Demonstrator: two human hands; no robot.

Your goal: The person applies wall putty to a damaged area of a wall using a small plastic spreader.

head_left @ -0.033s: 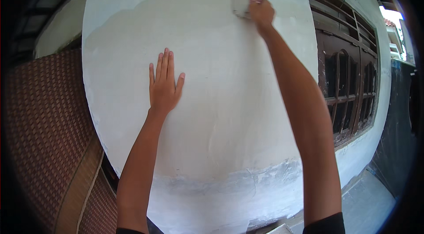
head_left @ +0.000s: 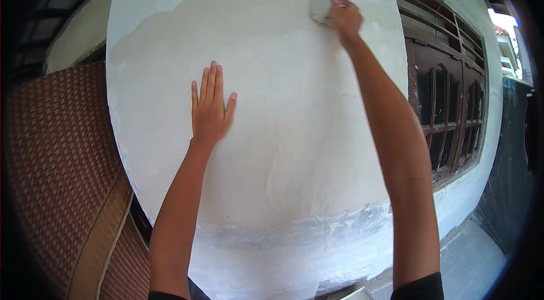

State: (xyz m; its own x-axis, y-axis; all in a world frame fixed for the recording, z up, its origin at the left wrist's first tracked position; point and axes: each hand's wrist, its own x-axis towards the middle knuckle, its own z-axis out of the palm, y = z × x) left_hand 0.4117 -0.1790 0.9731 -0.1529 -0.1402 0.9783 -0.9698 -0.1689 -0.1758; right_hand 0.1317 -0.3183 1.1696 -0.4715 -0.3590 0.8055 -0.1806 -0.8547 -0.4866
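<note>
My right hand (head_left: pixel 347 19) is high on the pale wall (head_left: pixel 266 147), fingers closed round the reddish-brown grip of a round, pale hand tool (head_left: pixel 322 7). The tool's disc-like face lies against or very close to the plaster; motion blurs it, so its exact kind is unclear. Lower and to the left, my left hand (head_left: pixel 211 110) rests flat on the wall, fingers stretched up and thumb out, holding nothing. A darker beige patch (head_left: pixel 226 11) with a wavy upper edge spreads across the upper wall, left of the tool.
A brown wooden window with panes and slats (head_left: pixel 445 96) is set in the wall at right. On the left stands a woven brown panel (head_left: pixel 56 147). Rough, whitish plaster (head_left: pixel 340 237) runs along the wall's lower part, above a grey floor (head_left: pixel 473 263).
My right hand and the round tool have shifted a little to the right along the wall. The left hand stays in place.
</note>
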